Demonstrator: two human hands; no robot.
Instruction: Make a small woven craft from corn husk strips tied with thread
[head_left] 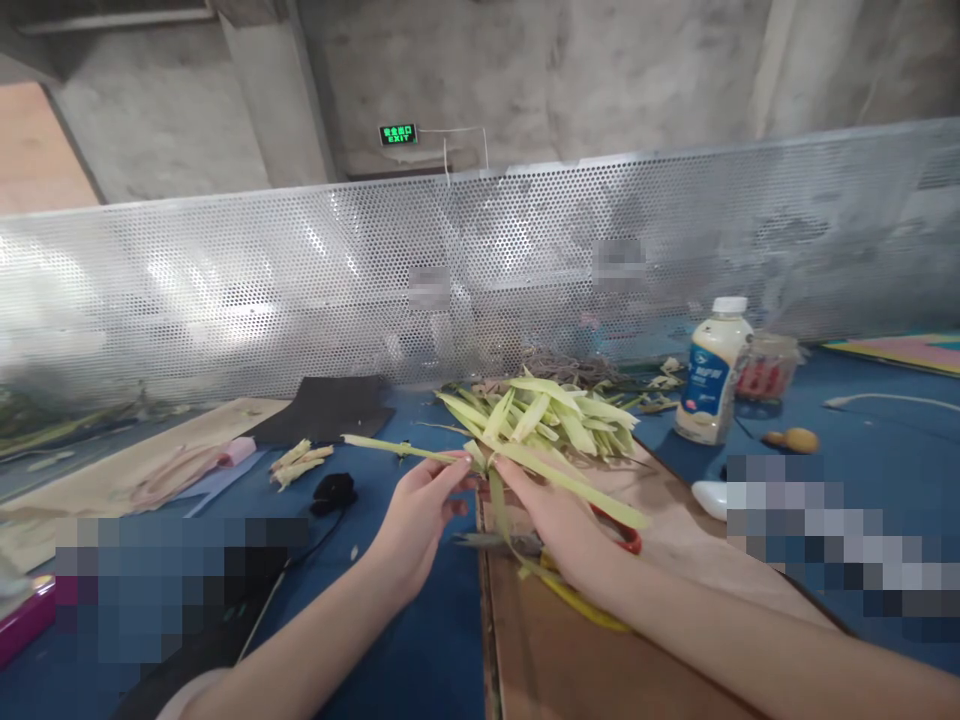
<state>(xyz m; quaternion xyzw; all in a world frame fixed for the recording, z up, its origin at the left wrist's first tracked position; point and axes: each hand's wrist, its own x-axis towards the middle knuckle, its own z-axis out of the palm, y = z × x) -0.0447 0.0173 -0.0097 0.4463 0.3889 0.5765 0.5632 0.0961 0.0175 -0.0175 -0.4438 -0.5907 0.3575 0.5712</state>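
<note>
Pale-green leaf strips: in the head view, these long, flat strips point(581, 490) meet at the fingertips near the middle of the scene; one end points left, one right, and one hangs down.
Left hand: the bare left hand point(420, 510) pinches the strips between thumb and fingers, narrow, above the blue tabletop point(424, 650).
Right hand: the bare right hand point(559, 520) also pinches them, its fingertips just beside the left ones; its lower fingers are hidden.
Leaf heap: a loose pile of pale yellow-green leaves point(555, 410) lies just beyond the hands, slightly right.
Board: a brown, flat board point(570, 660) lies near, below the right hand and forearm.
Under the right hand: a red, curved handle point(630, 538) and a yellow, curved piece point(589, 603) show partly.
Right side: a white-capped plastic bottle with a blue label point(709, 375) stands upright, beside a clear plastic tub with red contents point(765, 370).
Left side: a small bundle of cream-coloured strips point(300, 462) lies near a black, fuzzy lump point(334, 493).
Far: a silver perforated metal screen point(300, 290) spans the scene.
</note>
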